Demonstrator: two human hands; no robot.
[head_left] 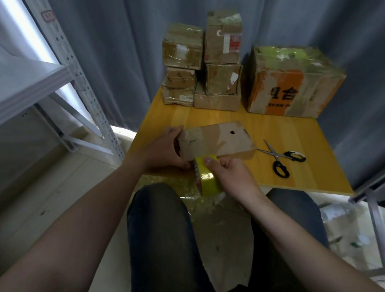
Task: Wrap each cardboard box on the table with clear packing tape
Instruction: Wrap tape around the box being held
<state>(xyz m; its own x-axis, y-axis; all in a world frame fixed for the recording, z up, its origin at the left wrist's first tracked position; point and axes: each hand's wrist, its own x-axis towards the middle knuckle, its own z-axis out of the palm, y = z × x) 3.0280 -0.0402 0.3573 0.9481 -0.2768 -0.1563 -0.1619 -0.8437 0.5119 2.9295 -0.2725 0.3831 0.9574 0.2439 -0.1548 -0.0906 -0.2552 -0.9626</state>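
Two hands share one flat box [218, 141] at the near left part of the worktop [307, 174]; whether it rests on the wood or is held just above it cannot be told. The box's long axis runs left to right across the person, with the far end tipped a little away. The left hand [162, 150] grips the box's left end, fingers curled round the edge. The right hand [232, 175] holds the tape roll [208, 177], which looks yellowish, thumb pressed on its rim. The roll stands on edge against the box's near long side, so the box lies directly ahead of the right hand, and the tape would likely run away from the person across the short width. The right hand is the nearer one for that pull, while the left steadies. Scissors [281, 158] lie just right of the box, apart from it and closest to the right hand. At the back of the yellow wooden worktop a stack [201, 63] of smaller boxes and a big box [294, 81] with orange print already look glossy with tape. A grey curtain [123, 48] hangs behind, a metal rack [22, 78] stands to the left, and crumpled plastic litters the floor [213, 203] between the knees.
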